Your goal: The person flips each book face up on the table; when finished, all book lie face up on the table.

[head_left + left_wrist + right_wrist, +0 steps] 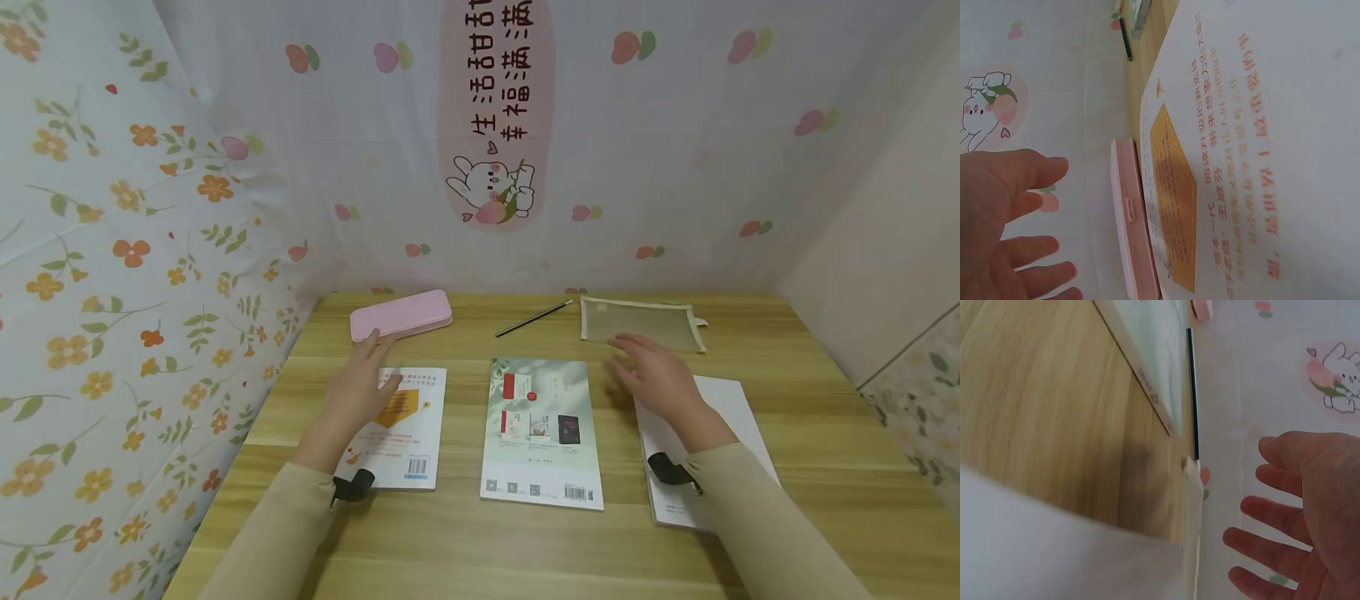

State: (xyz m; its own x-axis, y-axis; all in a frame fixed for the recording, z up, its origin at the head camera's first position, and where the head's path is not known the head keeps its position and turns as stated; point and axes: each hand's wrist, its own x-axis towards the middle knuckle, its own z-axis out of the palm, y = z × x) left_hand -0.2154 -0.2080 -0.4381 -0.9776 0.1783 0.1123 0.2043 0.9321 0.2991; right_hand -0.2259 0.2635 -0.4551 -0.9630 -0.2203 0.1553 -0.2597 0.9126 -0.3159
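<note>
An orange-panelled book (pixel 414 433), white with a barcode, lies left of the green-and-white book (pixel 542 433); a mostly white book (pixel 731 408) lies to its right. The left hand (pixel 352 390) and right hand (pixel 660 382), fingers loosely spread, grasp nothing near a pink case (pixel 401 315) and mesh pouch (pixel 637 322), both beyond the green-and-white book. Hands and sleeves (pixel 765 500) partly hide the outer two books; the smallest print is illegible.
</note>
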